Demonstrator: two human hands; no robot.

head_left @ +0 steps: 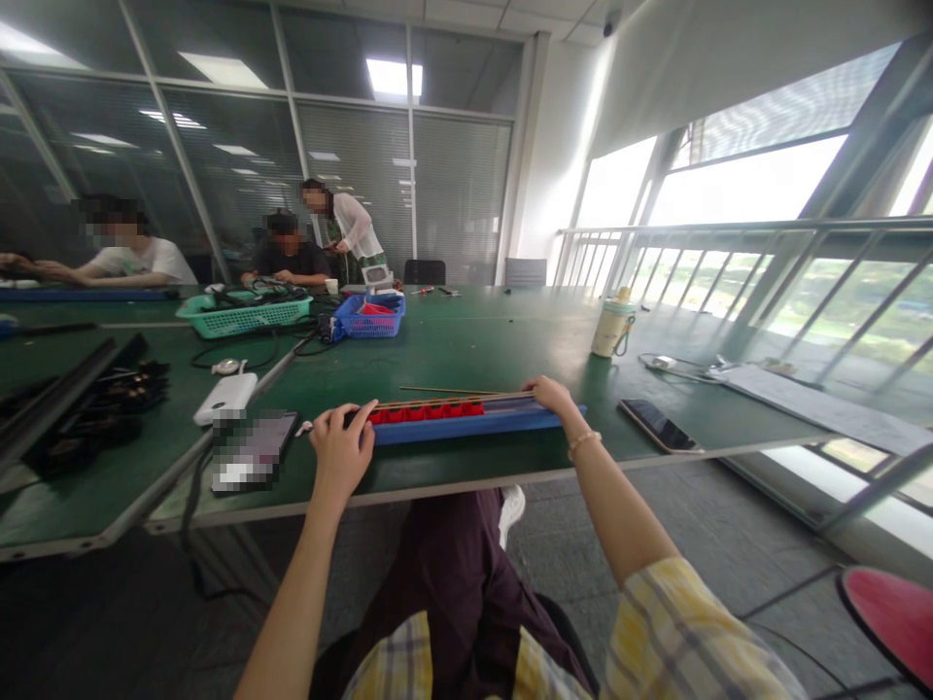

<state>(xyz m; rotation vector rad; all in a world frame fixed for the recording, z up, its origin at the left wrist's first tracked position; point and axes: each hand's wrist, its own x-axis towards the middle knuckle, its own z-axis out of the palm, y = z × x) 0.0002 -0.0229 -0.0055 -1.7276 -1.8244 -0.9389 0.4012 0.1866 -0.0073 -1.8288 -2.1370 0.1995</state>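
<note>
A long blue tray [466, 426] lies near the front edge of the green table [466, 340]. A row of red blocks [427, 412] fills its left half, and thin wooden rods [452, 397] run along its top. My left hand [341, 449] grips the tray's left end, fingers curled over it. My right hand [548, 393] rests on the tray's right end, fingers on the rods. Both arms reach from below.
A phone [660, 425] lies right of the tray, another phone [252, 447] and a white power bank [224, 397] lie left. A cup [612, 326], a blue basket [369, 318] and a green basket [244, 313] stand farther back. Three people sit or stand at the far side.
</note>
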